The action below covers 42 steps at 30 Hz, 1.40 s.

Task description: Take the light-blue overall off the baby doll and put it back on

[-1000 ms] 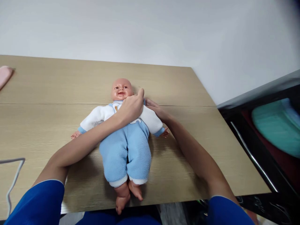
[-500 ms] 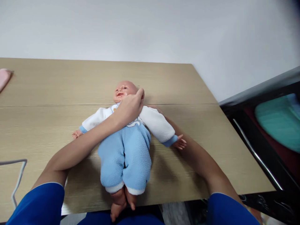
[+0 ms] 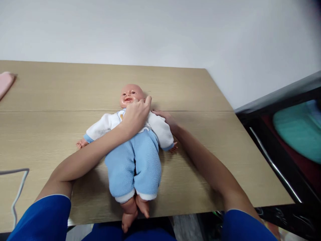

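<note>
A baby doll [image 3: 147,157] in a white and light blue fleecy outfit lies face up, its bare feet reaching past the near table edge. Across its chest comes my left hand [image 3: 137,112], closed at the collar and shoulder beside the doll's chin; exactly what its fingertips pinch is hidden. My right hand [image 3: 167,118] rests against the doll's shoulder on the right, fingers stretched out towards the neck and partly covered by the white sleeve [image 3: 160,129]. Both doll arms are spread out to the sides.
The doll lies on a wooden table [image 3: 200,93] with a seam across it. A pink item [image 3: 6,83] sits at the far left, and a white cable [image 3: 21,190] at the near left. Beyond the right edge stands a dark frame with a teal object [image 3: 298,130].
The doll's arm on the right has dropped inwards, off my right forearm. My right hand now shows beside the shoulder. The doll has shifted slightly; my left hand stays at its collar.
</note>
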### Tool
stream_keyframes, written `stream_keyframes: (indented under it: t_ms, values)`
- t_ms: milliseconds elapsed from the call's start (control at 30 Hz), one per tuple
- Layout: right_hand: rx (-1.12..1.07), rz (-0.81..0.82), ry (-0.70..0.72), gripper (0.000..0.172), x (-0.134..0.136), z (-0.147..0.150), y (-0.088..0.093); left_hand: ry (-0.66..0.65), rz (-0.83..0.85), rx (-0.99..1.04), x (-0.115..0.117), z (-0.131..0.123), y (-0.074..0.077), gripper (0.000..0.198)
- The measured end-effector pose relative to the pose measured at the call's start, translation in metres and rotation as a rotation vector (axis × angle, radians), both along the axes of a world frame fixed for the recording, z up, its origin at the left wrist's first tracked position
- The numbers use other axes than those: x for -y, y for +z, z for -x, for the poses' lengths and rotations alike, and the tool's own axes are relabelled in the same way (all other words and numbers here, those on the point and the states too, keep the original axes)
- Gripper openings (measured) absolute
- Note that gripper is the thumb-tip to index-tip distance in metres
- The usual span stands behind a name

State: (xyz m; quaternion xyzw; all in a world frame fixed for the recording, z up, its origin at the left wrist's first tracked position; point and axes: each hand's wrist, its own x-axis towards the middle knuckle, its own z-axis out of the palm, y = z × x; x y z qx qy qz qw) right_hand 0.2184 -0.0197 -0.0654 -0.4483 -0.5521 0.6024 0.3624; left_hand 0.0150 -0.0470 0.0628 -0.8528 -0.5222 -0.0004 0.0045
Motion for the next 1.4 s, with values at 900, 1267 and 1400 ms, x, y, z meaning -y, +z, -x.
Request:
stream_keyframes:
  t_ms: [900, 1267, 1400]
  values:
    - [0.664, -0.566, 0.087, 0.079, 0.035, -0.038, 0.038, -0.081, -0.113, 0.249, 0.017, 0.026, -0.015, 0.036]
    - [0.444, -0.614, -0.022, 0.027, 0.118, 0.006, 0.025, 0.046, -0.163, 0.602, 0.107, 0.071, -0.028, 0.029]
    - [0.164, -0.304, -0.046, 0.043, 0.109, 0.009, 0.007, 0.279, -0.158, 0.765, 0.118, 0.105, -0.056, 0.027]
